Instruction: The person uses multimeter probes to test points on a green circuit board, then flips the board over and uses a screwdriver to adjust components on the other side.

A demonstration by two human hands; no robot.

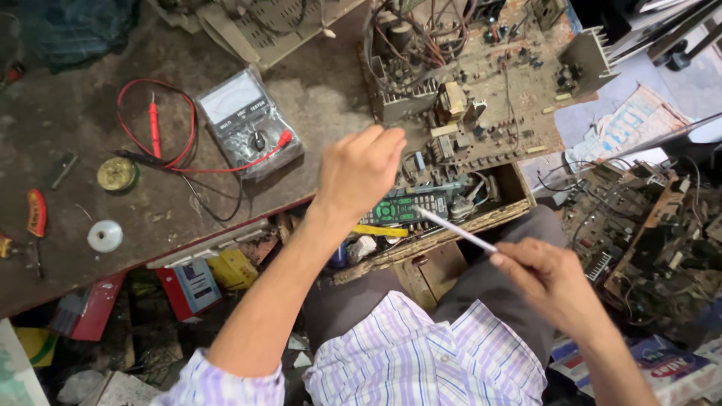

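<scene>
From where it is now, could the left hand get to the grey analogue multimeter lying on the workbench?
Probably yes. The left hand hangs over the bench edge right beside the grey analogue multimeter, and only its thin red test lead lies on the bare benchtop between them. The right hand holds a thin white rod well aside.

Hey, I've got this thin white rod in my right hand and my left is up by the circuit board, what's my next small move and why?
Probably bring the thin white rod forward to the brown circuit board: its tip hangs over the open wooden drawer, short of the board, while your left hand already hovers at the board's edge.
</scene>
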